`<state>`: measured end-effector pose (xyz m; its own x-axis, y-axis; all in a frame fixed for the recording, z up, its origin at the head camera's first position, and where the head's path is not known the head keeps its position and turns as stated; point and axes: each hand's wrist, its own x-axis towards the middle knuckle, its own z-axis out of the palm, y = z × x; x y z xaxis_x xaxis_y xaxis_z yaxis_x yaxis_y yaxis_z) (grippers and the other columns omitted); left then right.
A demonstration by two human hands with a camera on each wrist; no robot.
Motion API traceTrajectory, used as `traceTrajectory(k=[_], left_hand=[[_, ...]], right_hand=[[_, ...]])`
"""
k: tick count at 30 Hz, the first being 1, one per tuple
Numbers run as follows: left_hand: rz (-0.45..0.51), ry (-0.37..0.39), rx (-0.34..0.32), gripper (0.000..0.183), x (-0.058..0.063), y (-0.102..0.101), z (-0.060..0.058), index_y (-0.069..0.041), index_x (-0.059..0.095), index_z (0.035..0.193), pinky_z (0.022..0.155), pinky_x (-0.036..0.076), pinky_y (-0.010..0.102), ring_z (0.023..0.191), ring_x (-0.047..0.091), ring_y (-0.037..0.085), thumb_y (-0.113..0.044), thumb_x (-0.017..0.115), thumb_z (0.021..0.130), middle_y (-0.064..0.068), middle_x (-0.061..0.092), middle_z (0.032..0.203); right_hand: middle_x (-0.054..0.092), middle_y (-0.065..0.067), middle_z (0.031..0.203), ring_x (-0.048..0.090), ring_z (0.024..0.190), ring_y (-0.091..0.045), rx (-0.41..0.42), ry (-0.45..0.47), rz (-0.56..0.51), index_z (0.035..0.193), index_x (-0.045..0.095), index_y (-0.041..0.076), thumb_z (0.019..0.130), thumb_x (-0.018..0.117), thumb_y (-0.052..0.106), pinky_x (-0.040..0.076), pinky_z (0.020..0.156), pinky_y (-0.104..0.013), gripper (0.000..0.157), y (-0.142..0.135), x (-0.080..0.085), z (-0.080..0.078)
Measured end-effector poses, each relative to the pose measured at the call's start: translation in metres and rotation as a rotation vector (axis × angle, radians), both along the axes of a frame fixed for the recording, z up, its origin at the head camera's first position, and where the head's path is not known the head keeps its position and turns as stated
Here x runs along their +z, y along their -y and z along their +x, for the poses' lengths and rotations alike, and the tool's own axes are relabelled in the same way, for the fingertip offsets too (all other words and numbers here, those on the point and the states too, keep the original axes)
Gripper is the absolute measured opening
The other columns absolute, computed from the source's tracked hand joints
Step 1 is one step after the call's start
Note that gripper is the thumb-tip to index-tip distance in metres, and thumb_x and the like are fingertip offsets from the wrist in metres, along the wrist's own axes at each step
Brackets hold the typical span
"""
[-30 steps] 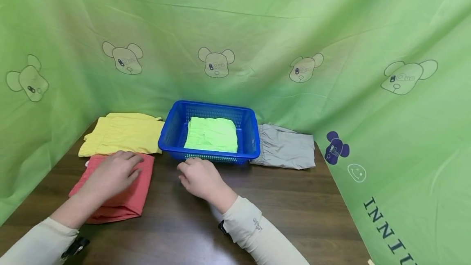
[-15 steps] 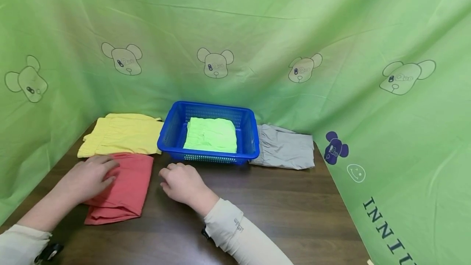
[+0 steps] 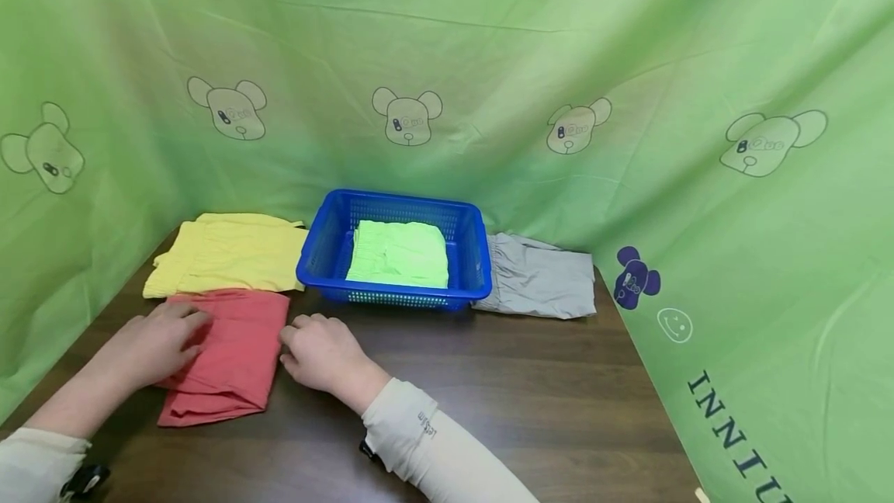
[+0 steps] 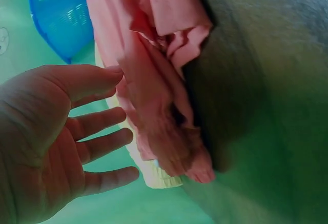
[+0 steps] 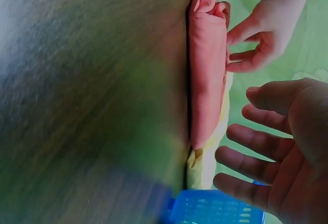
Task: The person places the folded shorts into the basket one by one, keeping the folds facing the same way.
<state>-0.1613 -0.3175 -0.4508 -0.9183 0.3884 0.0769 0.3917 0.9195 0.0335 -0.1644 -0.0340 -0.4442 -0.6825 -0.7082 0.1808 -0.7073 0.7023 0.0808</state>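
A folded coral-red garment (image 3: 233,355) lies on the table at the left. Over its left part hovers my left hand (image 3: 155,341), fingers spread and slightly bent; the left wrist view shows the same hand (image 4: 56,137) beside the cloth with nothing in its grasp. Just off the garment's right edge is my right hand (image 3: 327,354), fingers loosely bent. In the right wrist view that hand (image 5: 282,147) holds nothing, and the red cloth (image 5: 207,80) lies a short way from its fingertips.
Behind the red cloth lies a folded yellow garment (image 3: 230,254). A blue basket (image 3: 398,295) holds a folded neon-green garment (image 3: 400,254). To its right is a grey garment (image 3: 541,278) with a gathered waistband. A green curtain (image 3: 475,60) encloses the wooden table (image 3: 517,402).
My left hand has drawn left and slightly down across the red garment. My right hand has moved left from in front of the basket to the garment's right edge.
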Motion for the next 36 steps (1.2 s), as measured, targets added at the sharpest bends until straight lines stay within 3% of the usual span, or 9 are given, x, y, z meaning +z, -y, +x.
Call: traceTrajectory(k=[10,17,25,31,36], left_hand=[[0.005,0.021,-0.013,0.039,-0.010,0.002,-0.004,-0.002,0.072,0.116,0.074,0.052,0.067,0.109,0.058,0.048,-0.017,0.083,0.081,0.025,0.064,0.115],[-0.001,0.007,-0.052,0.035,-0.012,0.003,-0.004,-0.002,0.073,0.111,0.079,0.053,0.063,0.107,0.057,0.047,-0.016,0.084,0.081,0.023,0.064,0.112],[0.044,0.028,-0.089,0.035,-0.015,0.006,-0.008,-0.003,0.072,0.112,0.089,0.049,0.064,0.110,0.052,0.048,-0.013,0.083,0.080,0.022,0.061,0.114],[0.021,0.047,-0.092,0.036,-0.014,0.010,-0.011,-0.004,0.073,0.114,0.090,0.048,0.064,0.111,0.053,0.048,-0.016,0.083,0.081,0.023,0.061,0.115],[0.010,0.062,-0.094,0.038,-0.014,0.009,-0.013,-0.005,0.073,0.114,0.090,0.049,0.064,0.110,0.053,0.048,-0.017,0.084,0.080,0.022,0.061,0.114]], right_hand=[[0.061,0.013,0.099,0.053,0.083,-0.007,0.007,-0.001,0.003,0.103,0.069,0.032,0.100,0.060,0.040,0.049,0.069,-0.020,0.012,0.019,-0.005,0.004],[0.058,0.012,0.105,0.055,0.096,-0.009,0.021,-0.003,0.071,0.108,0.067,0.032,0.097,0.064,0.042,0.051,0.077,-0.024,0.015,0.034,-0.015,0.004],[0.057,0.014,0.124,0.052,0.118,-0.007,0.059,0.099,0.130,0.122,0.066,0.037,0.101,0.061,0.041,0.047,0.100,-0.024,0.022,0.046,-0.018,0.002],[0.055,0.015,0.124,0.051,0.114,-0.006,0.061,0.130,0.167,0.122,0.065,0.037,0.101,0.060,0.041,0.047,0.100,-0.022,0.022,0.049,-0.024,0.000],[0.053,0.015,0.118,0.048,0.113,-0.005,0.077,0.133,0.201,0.122,0.064,0.038,0.102,0.059,0.042,0.040,0.106,-0.022,0.021,0.048,-0.030,-0.002]])
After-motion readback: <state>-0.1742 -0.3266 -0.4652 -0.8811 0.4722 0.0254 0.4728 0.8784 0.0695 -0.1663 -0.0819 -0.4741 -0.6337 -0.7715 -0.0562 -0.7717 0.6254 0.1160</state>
